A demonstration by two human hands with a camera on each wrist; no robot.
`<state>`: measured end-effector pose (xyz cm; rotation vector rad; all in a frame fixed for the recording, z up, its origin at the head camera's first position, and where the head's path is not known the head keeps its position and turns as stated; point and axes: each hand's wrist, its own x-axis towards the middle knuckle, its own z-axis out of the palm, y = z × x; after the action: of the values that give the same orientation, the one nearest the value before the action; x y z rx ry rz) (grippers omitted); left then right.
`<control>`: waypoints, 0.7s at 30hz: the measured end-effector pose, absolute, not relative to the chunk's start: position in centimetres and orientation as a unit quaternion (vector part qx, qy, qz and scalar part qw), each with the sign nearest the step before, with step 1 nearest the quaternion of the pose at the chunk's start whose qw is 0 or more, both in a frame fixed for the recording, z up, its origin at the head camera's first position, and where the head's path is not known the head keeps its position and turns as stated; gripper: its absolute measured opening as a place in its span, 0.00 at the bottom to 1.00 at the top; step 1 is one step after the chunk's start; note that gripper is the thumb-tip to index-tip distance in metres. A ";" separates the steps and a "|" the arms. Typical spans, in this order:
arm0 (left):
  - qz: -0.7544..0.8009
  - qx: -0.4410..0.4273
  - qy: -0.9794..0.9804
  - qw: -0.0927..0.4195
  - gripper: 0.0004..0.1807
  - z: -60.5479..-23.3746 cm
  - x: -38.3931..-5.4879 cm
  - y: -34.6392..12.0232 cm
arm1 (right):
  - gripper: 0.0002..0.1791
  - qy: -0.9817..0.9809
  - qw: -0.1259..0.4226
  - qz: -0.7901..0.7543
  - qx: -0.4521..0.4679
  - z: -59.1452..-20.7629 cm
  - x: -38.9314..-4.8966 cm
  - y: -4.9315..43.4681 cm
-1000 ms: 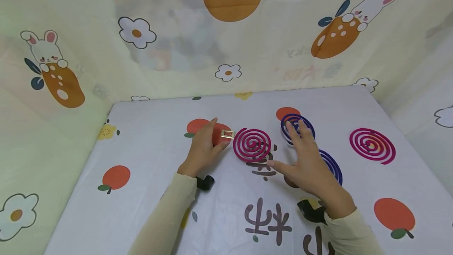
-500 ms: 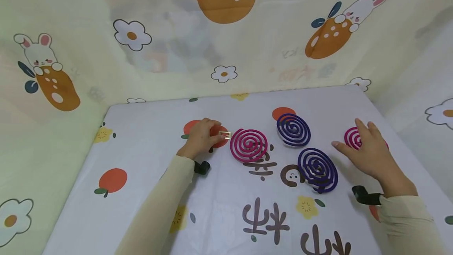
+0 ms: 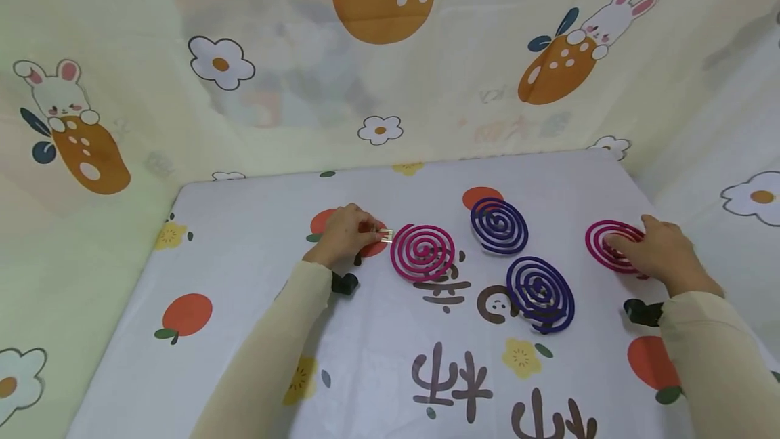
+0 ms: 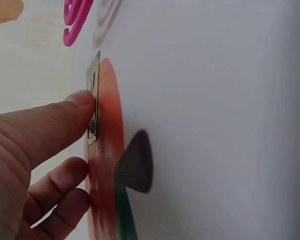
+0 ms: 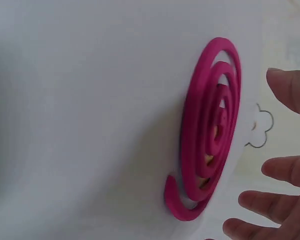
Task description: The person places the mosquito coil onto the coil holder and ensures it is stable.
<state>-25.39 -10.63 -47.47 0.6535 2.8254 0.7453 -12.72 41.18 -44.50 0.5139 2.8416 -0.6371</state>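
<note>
A thin, flat metal mosquito coil stand (image 3: 386, 236) is pinched by my left hand (image 3: 344, 234) at the back middle of the table. In the left wrist view my thumb presses on the plate of this stand (image 4: 92, 85), close over a printed orange fruit. Just right of it lies a pink mosquito coil (image 3: 422, 251). My right hand (image 3: 665, 253) hovers over another pink coil (image 3: 596, 251) at the table's right side. In the right wrist view its fingers (image 5: 285, 170) are spread and apart from that pink coil (image 5: 191, 130), with nothing held.
Two dark blue mosquito coils, one farther back (image 3: 498, 223) and one nearer (image 3: 539, 293), lie between the pink ones. The white tablecloth (image 3: 244, 249) carries printed fruit, flowers and characters. A patterned curtain (image 3: 292, 134) rises behind the table's back edge.
My right hand has moved rightward from above the blue coils to the right pink coil. My left hand stays near the same place with the stand, its fingers more curled.
</note>
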 end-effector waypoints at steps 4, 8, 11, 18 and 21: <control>0.249 0.215 0.942 0.071 0.13 -47.5 -25.1 -11.0 | 0.56 0.957 0.113 -0.206 0.173 -45.1 -13.3 41.2; 0.258 0.219 0.939 0.064 0.09 -47.5 -24.5 -11.6 | 0.56 0.956 0.123 -0.197 0.181 -46.3 -13.4 41.7; 0.264 0.222 0.937 0.059 0.07 -47.6 -24.0 -12.2 | 0.55 0.952 0.125 -0.200 0.194 -46.7 -13.4 41.8; 0.271 0.229 0.933 0.057 0.08 -47.6 -22.6 -12.9 | 0.48 0.951 0.097 -0.204 0.209 -45.9 -13.0 41.5; 0.279 0.231 0.931 0.049 0.06 -47.8 -21.9 -13.2 | 0.50 0.951 0.082 -0.208 0.213 -45.4 -12.5 41.8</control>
<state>-21.86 -13.16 -47.82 0.7052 2.8370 0.8493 -12.50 41.85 -45.36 0.6374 2.8407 -0.6211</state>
